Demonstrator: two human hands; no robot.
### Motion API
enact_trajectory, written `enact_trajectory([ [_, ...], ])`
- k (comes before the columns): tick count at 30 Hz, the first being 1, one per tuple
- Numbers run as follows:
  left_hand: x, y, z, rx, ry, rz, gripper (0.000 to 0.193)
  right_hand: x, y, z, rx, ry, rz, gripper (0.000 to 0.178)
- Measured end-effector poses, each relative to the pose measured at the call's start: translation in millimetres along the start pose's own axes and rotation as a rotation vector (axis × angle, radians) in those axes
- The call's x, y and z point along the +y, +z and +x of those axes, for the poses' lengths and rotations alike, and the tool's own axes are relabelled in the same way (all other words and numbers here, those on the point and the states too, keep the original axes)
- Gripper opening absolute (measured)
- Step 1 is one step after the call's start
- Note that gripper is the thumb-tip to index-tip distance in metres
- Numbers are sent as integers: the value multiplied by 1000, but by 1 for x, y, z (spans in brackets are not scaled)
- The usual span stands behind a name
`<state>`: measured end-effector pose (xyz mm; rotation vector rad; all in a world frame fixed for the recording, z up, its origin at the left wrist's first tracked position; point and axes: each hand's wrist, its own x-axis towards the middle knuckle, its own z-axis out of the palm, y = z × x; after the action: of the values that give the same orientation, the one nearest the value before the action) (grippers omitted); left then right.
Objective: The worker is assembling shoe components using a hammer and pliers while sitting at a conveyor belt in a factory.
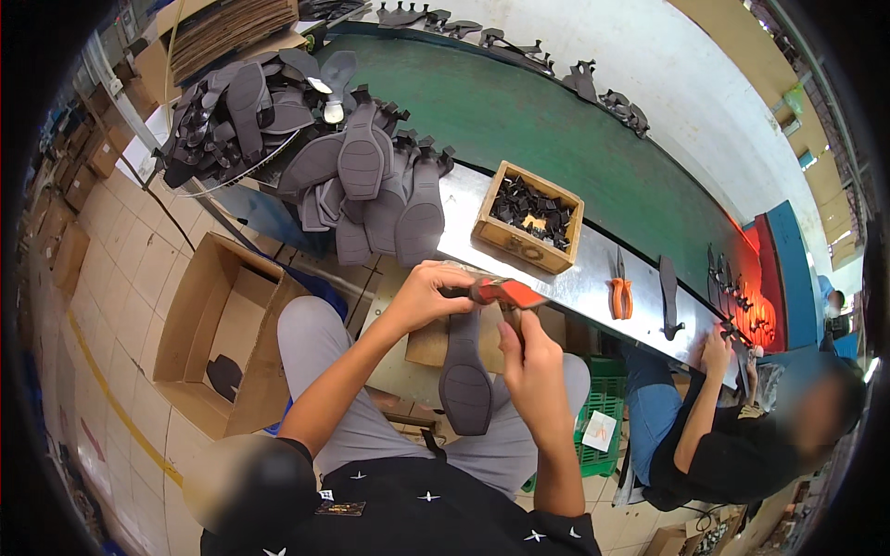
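Observation:
My right hand [536, 375] is wrapped round the handle of a hammer with a red-orange head [510, 294]. The head is level with the fingertips of my left hand [428, 298], which are closed at the heel end of a dark grey shoe sole [465, 385]. The sole hangs toe down between my knees, its broad toe part facing up at me. What lies exactly under the hammer head and left fingertips is hidden. Beyond my hands, on the metal bench edge, stands a wooden box [527, 255] of small black heel pieces.
Heeled soles [371, 185] are heaped at the bench's left. Orange-handled pliers [621, 295] and a single sole [668, 296] lie to the right. A green conveyor belt [519, 120] runs behind. A cardboard box [222, 334] stands at left; a co-worker [742, 426] sits at right.

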<state>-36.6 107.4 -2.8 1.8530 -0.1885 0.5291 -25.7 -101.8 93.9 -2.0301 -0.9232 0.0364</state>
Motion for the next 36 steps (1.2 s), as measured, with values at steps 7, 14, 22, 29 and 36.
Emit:
enact_trajectory([
  [7, -2, 1, -16, -54, -89, 122, 56, -57, -44, -11, 189, -55, 17, 21],
  [14, 3, 2, -25, -189, -246, 370, 130, -26, -23, 3, 144, -98, -129, 20],
  [22, 8, 3, -25, -201, -171, 515, 60, -6, -10, 7, -142, 118, -83, 23],
  [29, 62, 3, -55, -186, -90, 35, 29, 2, -28, -1, 81, -76, -157, 41],
  [36, 161, -3, -87, -256, -314, -452, 37, 19, 0, -6, -269, -288, -418, 38],
])
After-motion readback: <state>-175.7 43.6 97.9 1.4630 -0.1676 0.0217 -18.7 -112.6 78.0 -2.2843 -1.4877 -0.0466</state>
